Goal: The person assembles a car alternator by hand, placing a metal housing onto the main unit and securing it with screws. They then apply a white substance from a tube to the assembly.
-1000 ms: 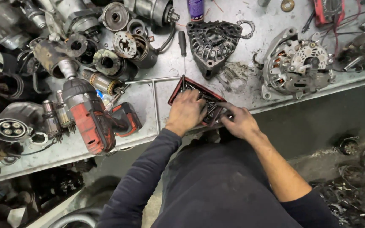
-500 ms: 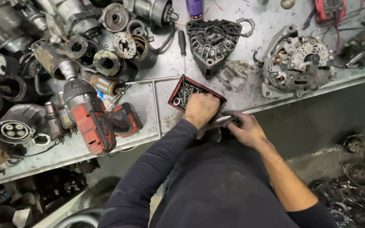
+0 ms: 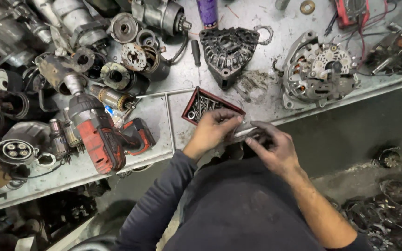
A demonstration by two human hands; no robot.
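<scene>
A small red tray [image 3: 192, 102] holding several screws and bolts sits near the front edge of the metal workbench [image 3: 257, 100]. My left hand [image 3: 212, 131] lies over the tray's near corner, fingers curled toward my right hand. My right hand [image 3: 275, 149] is just off the bench edge, fingers bent. Between the two sets of fingertips is a small dark metal part [image 3: 241, 135], pinched from both sides; its shape is too small and grimy to tell.
A red cordless impact wrench [image 3: 101, 139] lies at the left of the tray. A black alternator housing [image 3: 229, 46], a screwdriver [image 3: 196, 48] and a purple can [image 3: 207, 11] sit behind. An open alternator [image 3: 317, 69] is at right. Starter parts crowd the left side.
Both hands have drawn back from over the red tray toward the bench edge, uncovering most of the tray. They now meet on a small part in front of my body.
</scene>
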